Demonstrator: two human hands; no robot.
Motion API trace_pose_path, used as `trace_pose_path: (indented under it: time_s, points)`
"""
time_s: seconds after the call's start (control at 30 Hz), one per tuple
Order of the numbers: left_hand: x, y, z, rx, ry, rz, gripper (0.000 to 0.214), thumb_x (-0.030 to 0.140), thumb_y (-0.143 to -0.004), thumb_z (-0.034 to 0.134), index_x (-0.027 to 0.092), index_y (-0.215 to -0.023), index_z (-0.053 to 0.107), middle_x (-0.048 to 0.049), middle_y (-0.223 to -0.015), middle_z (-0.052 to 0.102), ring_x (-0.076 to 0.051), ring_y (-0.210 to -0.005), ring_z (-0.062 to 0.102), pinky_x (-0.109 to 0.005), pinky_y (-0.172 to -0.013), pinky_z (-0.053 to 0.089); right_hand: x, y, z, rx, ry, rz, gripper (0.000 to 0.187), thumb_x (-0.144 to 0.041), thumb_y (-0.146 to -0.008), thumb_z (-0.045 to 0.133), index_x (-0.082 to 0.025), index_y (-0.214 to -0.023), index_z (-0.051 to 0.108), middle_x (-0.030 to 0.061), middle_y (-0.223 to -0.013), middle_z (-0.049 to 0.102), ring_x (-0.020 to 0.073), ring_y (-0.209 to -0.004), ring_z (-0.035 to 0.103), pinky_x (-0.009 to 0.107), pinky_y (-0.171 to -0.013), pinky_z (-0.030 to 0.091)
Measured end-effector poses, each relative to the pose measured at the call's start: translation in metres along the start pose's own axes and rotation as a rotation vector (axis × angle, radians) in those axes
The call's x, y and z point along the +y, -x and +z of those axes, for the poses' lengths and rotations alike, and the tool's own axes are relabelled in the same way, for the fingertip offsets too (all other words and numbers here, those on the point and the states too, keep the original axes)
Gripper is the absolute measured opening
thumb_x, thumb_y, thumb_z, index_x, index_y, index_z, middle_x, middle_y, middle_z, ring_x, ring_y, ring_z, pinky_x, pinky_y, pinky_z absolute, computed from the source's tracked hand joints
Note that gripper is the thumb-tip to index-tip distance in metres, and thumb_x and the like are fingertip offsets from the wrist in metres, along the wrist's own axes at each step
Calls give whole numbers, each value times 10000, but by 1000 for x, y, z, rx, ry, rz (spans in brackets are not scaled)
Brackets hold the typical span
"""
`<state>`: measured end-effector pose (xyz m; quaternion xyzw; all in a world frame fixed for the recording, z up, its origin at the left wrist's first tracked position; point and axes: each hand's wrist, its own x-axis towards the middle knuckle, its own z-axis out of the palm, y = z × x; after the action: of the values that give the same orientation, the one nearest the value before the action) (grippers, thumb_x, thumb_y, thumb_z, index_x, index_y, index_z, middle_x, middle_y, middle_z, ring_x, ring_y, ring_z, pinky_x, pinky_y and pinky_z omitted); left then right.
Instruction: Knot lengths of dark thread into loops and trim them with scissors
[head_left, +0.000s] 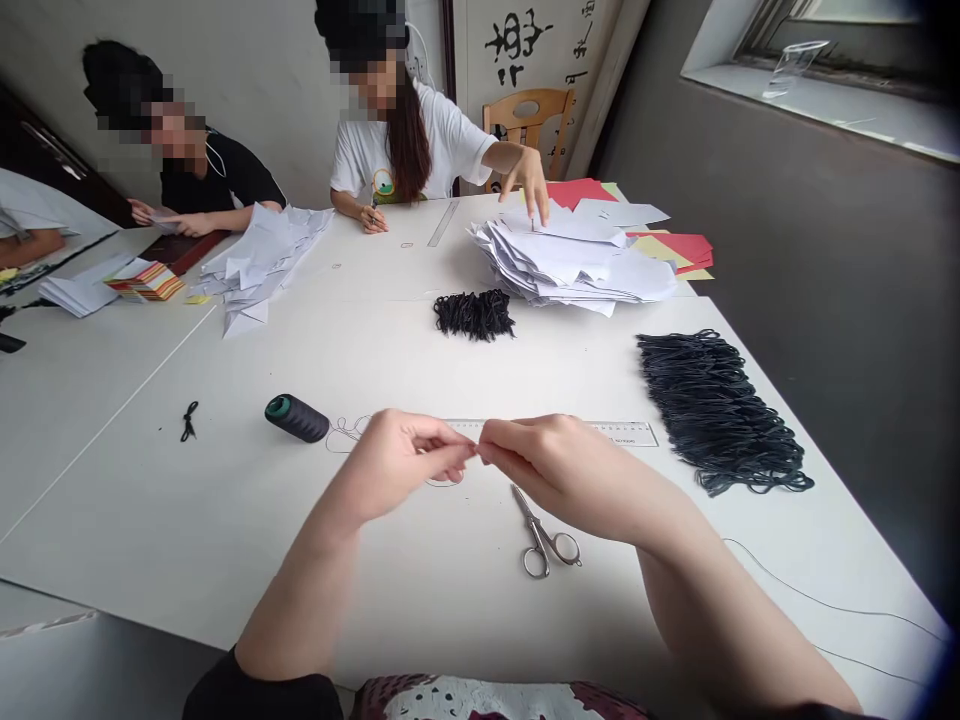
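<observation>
Left hand (405, 455) and right hand (555, 470) are meeting fingertip to fingertip just above the ruler (626, 433) at near centre, each pinching tight on something too fine to see, probably the thread (787, 588) trailing near right; scissors (546, 535) lying nearer, spool (296, 418) left, black loops (720, 410) right, nothing crowding the hands.

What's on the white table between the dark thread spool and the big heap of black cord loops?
Head view: a clear plastic ruler lies flat there, with the left hand and right hand pinching together above it.
</observation>
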<state>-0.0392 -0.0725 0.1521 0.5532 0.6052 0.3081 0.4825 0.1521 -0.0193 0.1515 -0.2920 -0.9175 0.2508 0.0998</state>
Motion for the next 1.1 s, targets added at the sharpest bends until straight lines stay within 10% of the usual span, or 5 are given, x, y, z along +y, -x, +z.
trace_pose_path:
  time_s: [0.23, 0.33, 0.5, 0.63, 1.1]
  points:
    - [-14, 8, -49, 639, -464, -93, 198, 366, -766, 630, 201, -715, 726, 1, -560, 645, -161, -511, 621, -266, -548, 506, 13, 4, -12, 155, 34, 112, 241, -245, -983, 384, -187, -781, 503, -15, -621, 522, 105, -515, 410, 248, -529, 268]
    - [-13, 9, -46, 489, -565, -101, 255, 347, -777, 607, 232, -967, 732, 46, -442, 545, -155, -424, 558, -274, -525, 480, 8, 1, -6, 111, 71, 92, 254, -236, -982, 401, -179, -758, 506, -15, -611, 521, 100, -501, 381, 251, -524, 256]
    - [-2, 7, -5, -87, -181, 72, 472, 249, -727, 681, 232, -1196, 626, -37, -878, 714, -180, -760, 686, -243, -639, 544, -5, -6, 10, -14, 64, -2, 188, -201, -956, 466, -169, -791, 551, -9, -655, 553, 88, -491, 345, 244, -511, 240]
    - [-4, 3, 11, -34, -76, 24, 132, 229, -779, 643, 200, -887, 713, -3, -693, 691, -157, -695, 686, -235, -663, 556, -5, -5, 11, 9, -34, -48, 186, -151, -948, 454, -161, -803, 570, -9, -679, 560, 85, -518, 388, 229, -521, 279]
    - [-2, 5, -3, 230, -61, 43, 279, 443, -807, 655, 191, -883, 746, 55, -384, 479, -64, -318, 433, -151, -328, 395, 9, 1, -10, 614, -235, -140, 77, -165, -846, 649, -185, -819, 718, 17, -730, 554, 82, -539, 434, 227, -500, 393]
